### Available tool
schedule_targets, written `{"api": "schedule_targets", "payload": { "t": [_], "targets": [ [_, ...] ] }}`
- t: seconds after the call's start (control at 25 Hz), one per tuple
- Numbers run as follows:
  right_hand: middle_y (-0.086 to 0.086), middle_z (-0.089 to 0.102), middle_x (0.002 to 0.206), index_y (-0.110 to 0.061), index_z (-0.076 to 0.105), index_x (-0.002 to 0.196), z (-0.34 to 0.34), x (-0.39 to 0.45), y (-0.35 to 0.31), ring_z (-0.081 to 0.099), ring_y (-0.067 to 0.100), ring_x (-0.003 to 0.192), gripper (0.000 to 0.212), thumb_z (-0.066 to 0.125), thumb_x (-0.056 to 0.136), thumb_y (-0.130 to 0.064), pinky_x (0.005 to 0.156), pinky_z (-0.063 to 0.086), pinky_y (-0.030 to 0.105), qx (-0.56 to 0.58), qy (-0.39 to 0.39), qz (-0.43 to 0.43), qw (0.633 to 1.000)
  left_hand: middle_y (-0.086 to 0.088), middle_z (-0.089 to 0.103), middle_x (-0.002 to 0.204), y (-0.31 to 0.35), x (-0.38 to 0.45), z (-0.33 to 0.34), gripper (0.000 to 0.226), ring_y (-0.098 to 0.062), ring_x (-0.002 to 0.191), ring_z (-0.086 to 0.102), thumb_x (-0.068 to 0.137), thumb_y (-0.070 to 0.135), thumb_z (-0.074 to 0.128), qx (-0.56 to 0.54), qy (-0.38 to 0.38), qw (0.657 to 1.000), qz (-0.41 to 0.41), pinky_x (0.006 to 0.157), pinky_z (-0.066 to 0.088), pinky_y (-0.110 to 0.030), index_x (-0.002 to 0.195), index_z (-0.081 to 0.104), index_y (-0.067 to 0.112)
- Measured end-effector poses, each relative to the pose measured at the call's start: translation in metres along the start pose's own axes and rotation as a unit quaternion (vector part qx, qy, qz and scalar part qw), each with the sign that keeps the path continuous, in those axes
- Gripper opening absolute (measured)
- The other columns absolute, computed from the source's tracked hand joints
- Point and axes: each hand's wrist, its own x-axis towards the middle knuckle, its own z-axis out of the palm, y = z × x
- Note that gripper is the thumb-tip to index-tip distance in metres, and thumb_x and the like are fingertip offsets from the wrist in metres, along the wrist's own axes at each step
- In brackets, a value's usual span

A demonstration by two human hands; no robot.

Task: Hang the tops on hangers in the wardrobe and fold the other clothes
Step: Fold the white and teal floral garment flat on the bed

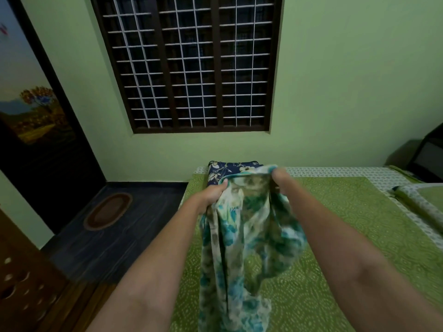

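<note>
A person stands at the foot of a bed (340, 236), both bare forearms stretched forward, holding up a floral garment (242, 236) printed in teal, cream and brown. The left hand (211, 195) grips the garment's top edge, fingers curled round the fabric; the right hand (280, 178) clutches the same edge a little farther along, so the cloth spans between the two hands and hangs down from them. Its lower part trails onto the green patterned bedspread near the bottom of the view. The fabric is blurred, and what kind of garment it is cannot be told.

Just behind the raised cloth, at the far end of the bed, lies a folded dark blue piece with pale flowers (230, 170). A pillow (422, 202) in matching green print rests on the bed's right side. On the green wall beyond is a dark-framed window (191, 65) with a white grille. To the left stands a dark door (40, 121) bearing a landscape picture, and an oval mat (107, 210) lies on the dark floor before it.
</note>
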Motion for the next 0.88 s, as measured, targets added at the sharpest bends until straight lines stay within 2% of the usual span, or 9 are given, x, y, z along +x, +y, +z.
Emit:
{"api": "schedule_targets", "payload": {
  "t": [0.08, 0.16, 0.28, 0.32, 0.48, 0.56, 0.64, 0.76, 0.88],
  "targets": [
    [0.006, 0.037, 0.144, -0.027, 0.016, 0.15, 0.018, -0.009, -0.051, 0.051, 0.019, 0.117, 0.067, 0.047, 0.096, -0.001, 0.098, 0.046, 0.036, 0.105, -0.063, -0.174, 0.977, -0.015, 0.067, 0.117, -0.003, -0.004, 0.004, 0.06, -0.03, 0.104, 0.064, 0.094, 0.059, 0.039, -0.134, -0.067, 0.989, -0.012, 0.089, 0.051, -0.04, 0.118, 0.063, 0.011],
    [-0.001, 0.051, 0.133, -0.032, 0.027, 0.141, 0.015, -0.008, -0.047, 0.056, 0.019, 0.117, 0.066, 0.053, 0.091, 0.003, 0.098, 0.048, 0.039, 0.11, 0.004, -0.24, 0.965, -0.015, 0.065, 0.12, 0.016, -0.014, 0.009, 0.058, -0.03, 0.103, 0.064, 0.095, 0.057, 0.037, -0.23, -0.094, 0.968, 0.036, 0.091, 0.05, -0.041, 0.121, 0.062, 0.012],
    [0.013, 0.058, 0.127, -0.009, 0.044, 0.131, -0.013, -0.002, 0.03, 0.057, 0.031, 0.112, 0.041, 0.052, 0.091, -0.009, 0.09, 0.046, 0.035, -0.036, 0.231, -0.057, 0.971, -0.014, 0.068, 0.113, 0.056, -0.031, 0.017, 0.06, -0.03, 0.101, 0.065, 0.095, 0.06, 0.03, -0.312, -0.094, 0.939, 0.109, 0.09, 0.051, -0.041, 0.116, 0.064, 0.015],
    [0.018, 0.056, 0.129, -0.003, 0.043, 0.132, -0.021, 0.002, 0.062, 0.055, 0.033, 0.115, 0.043, 0.052, 0.092, -0.017, 0.093, 0.046, 0.037, -0.029, 0.246, 0.025, 0.968, -0.015, 0.068, 0.112, 0.068, -0.035, 0.019, 0.062, -0.03, 0.102, 0.065, 0.095, 0.061, 0.028, -0.331, -0.09, 0.931, 0.126, 0.092, 0.049, -0.041, 0.116, 0.064, 0.014],
    [0.013, 0.06, 0.121, -0.006, 0.06, 0.116, -0.015, -0.003, 0.129, 0.055, 0.031, 0.116, 0.07, 0.023, 0.097, -0.062, 0.087, 0.05, 0.046, 0.194, -0.039, 0.158, 0.967, -0.017, 0.07, 0.106, 0.091, -0.036, 0.027, 0.069, -0.03, 0.097, 0.066, 0.095, 0.064, 0.022, -0.362, -0.095, 0.915, 0.147, 0.093, 0.046, -0.041, 0.109, 0.065, 0.011],
    [0.017, 0.062, 0.124, -0.009, 0.065, 0.119, -0.011, -0.012, 0.137, 0.056, 0.035, 0.118, 0.075, 0.032, 0.091, -0.07, 0.093, 0.049, 0.051, 0.256, -0.141, 0.162, 0.942, -0.018, 0.068, 0.109, 0.09, -0.034, 0.03, 0.073, -0.032, 0.1, 0.064, 0.094, 0.066, 0.021, -0.368, -0.094, 0.912, 0.153, 0.094, 0.046, -0.042, 0.112, 0.064, 0.011],
    [0.021, 0.061, 0.125, -0.008, 0.063, 0.124, -0.013, -0.018, 0.137, 0.055, 0.039, 0.119, 0.062, 0.038, 0.095, -0.057, 0.099, 0.044, 0.053, 0.325, -0.16, 0.152, 0.919, -0.019, 0.066, 0.114, 0.079, -0.033, 0.021, 0.076, -0.033, 0.105, 0.063, 0.092, 0.069, 0.02, -0.384, -0.067, 0.908, 0.152, 0.092, 0.048, -0.043, 0.118, 0.062, 0.011],
    [0.022, 0.062, 0.123, -0.005, 0.058, 0.126, -0.04, -0.012, 0.129, 0.057, 0.038, 0.116, 0.051, 0.044, 0.096, -0.044, 0.098, 0.045, 0.052, 0.384, -0.078, 0.103, 0.914, -0.019, 0.067, 0.115, 0.043, -0.024, -0.014, 0.07, -0.036, 0.11, 0.06, 0.094, 0.066, 0.024, -0.445, 0.016, 0.883, 0.151, 0.084, 0.05, -0.045, 0.12, 0.061, 0.013],
    [0.024, 0.065, 0.116, 0.0, 0.06, 0.118, -0.074, -0.009, 0.116, 0.061, 0.039, 0.109, 0.053, 0.056, 0.089, -0.045, 0.094, 0.048, 0.052, 0.28, -0.046, 0.061, 0.957, -0.019, 0.066, 0.115, -0.011, -0.015, -0.049, 0.065, -0.037, 0.107, 0.062, 0.093, 0.063, 0.034, -0.484, 0.114, 0.859, 0.121, 0.082, 0.05, -0.047, 0.118, 0.062, 0.011]
  ]
}}
